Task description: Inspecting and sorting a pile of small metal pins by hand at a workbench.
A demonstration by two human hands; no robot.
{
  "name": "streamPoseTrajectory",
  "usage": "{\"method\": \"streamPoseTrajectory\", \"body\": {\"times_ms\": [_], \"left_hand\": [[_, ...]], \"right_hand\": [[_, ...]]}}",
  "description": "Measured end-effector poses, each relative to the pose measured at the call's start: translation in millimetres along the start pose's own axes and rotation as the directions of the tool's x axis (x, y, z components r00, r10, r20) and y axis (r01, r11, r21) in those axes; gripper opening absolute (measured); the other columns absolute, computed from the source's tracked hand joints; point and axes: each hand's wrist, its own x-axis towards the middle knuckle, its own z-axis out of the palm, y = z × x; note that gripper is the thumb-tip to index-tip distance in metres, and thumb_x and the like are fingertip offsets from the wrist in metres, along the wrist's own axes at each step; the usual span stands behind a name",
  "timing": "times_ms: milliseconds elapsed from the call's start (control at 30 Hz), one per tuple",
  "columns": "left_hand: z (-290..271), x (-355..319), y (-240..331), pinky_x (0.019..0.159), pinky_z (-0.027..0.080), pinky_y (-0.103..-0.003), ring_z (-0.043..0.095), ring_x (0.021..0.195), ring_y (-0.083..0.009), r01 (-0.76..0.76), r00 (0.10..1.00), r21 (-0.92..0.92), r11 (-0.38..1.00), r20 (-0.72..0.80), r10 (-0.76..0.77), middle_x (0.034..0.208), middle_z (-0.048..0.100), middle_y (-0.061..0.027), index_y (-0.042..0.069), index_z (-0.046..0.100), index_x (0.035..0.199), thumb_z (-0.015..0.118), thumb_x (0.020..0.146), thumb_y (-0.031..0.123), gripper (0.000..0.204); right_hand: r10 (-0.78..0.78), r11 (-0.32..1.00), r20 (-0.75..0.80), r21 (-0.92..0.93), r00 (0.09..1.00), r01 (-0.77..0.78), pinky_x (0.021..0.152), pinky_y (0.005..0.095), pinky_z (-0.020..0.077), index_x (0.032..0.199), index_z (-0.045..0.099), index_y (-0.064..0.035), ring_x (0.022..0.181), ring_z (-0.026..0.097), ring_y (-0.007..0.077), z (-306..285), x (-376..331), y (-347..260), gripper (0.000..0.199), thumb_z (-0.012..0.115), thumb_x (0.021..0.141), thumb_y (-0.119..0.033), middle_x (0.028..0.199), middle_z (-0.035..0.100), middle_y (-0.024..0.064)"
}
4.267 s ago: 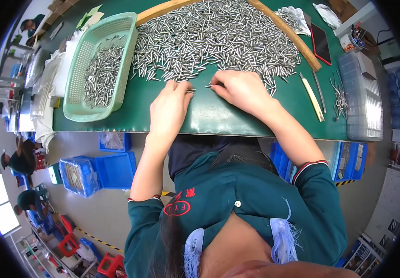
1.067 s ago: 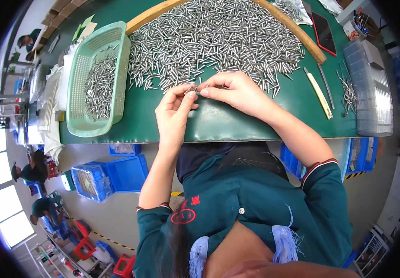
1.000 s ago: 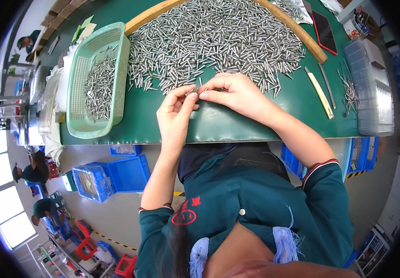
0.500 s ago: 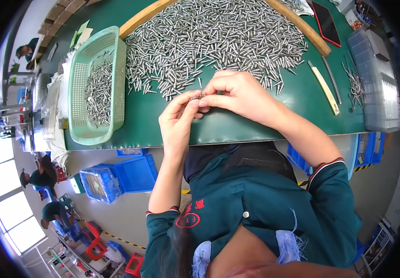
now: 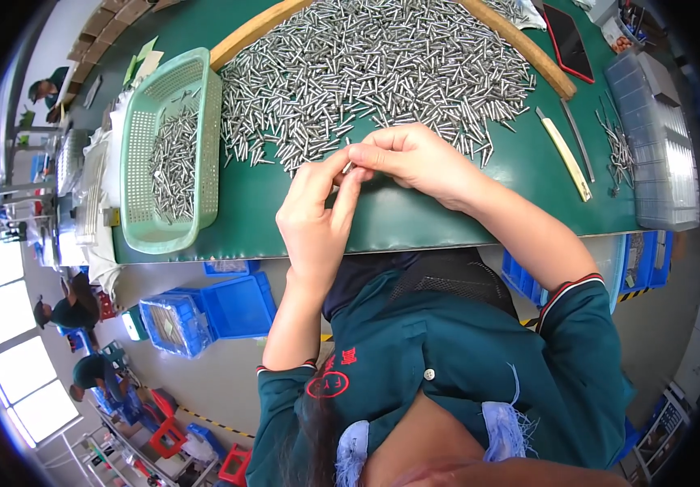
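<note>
As we handle a metal pin [image 5: 349,167], pinched by our left hand [image 5: 314,209], our right hand [image 5: 411,164] presses its fingers together alongside; the next move seemingly needs steadiness.

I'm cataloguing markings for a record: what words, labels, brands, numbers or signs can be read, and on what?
Green shirt: red characters and a red oval enclosing letters; wording withheld.
Pale knife: dark marking near its lower end, too small to read.
Metal pins: no readable text.

Bright indoor light, curved dark rim.
Windows [image 5: 27,369] at left glare white; the green tabletop [image 5: 423,223] carries soft sheen; details toward the rim seem slightly blurred.
</note>
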Motion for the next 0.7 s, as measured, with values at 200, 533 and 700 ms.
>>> {"method": "streamPoseTrajectory", "body": {"times_ms": [200, 533, 700], "left_hand": [[-4.5, 2.5, 4.6, 0.050, 0.040, -0.019, 0.042, 0.056, -0.0067, 0.135, 0.990, -0.162, 0.977, 0.061, -0.126, 0.067, 0.042, -0.0001, 0.004, 0.060, 0.104, 0.068, 0.072, 0.005, 0.033], [1.2, 0.1, 5.4, 0.050, 0.043, -0.022, 0.047, 0.056, -0.0095, 0.002, 1.000, 0.069, 0.998, 0.005, -0.002, 0.086, 0.049, -0.0044, 0.007, 0.057, 0.107, 0.071, 0.070, 0.011, 0.040], [1.4, 0.2, 6.4, 0.050, 0.044, -0.022, 0.050, 0.056, -0.0102, -0.082, 0.997, 0.141, 0.987, 0.016, 0.080, 0.091, 0.051, -0.0060, 0.008, 0.057, 0.106, 0.072, 0.070, 0.012, 0.040]], "right_hand": [[0.367, 0.623, 0.297, 0.625, 0.881, -0.471, 0.034, 0.0118, 0.0219, 0.089, 0.053, -0.0004, 0.047, 0.031, -0.0017, -0.6, -2.2, -7.7, 0.031, 0.051, 0.089, -0.031, 0.065, 0.044, -0.0042], [0.356, 0.586, 0.281, 0.676, 0.891, -0.447, 0.033, 0.0132, 0.0234, 0.087, 0.053, 0.0003, 0.048, 0.035, 0.0004, -5.3, -0.3, -3.2, 0.027, 0.052, 0.089, -0.027, 0.068, 0.046, -0.0008], [0.354, 0.680, 0.185, 0.622, 0.917, -0.388, 0.034, 0.0131, 0.0246, 0.088, 0.052, -0.0022, 0.051, 0.038, 0.0022, -1.3, -0.8, -4.7, 0.025, 0.048, 0.089, -0.027, 0.072, 0.047, -0.0003]]}}
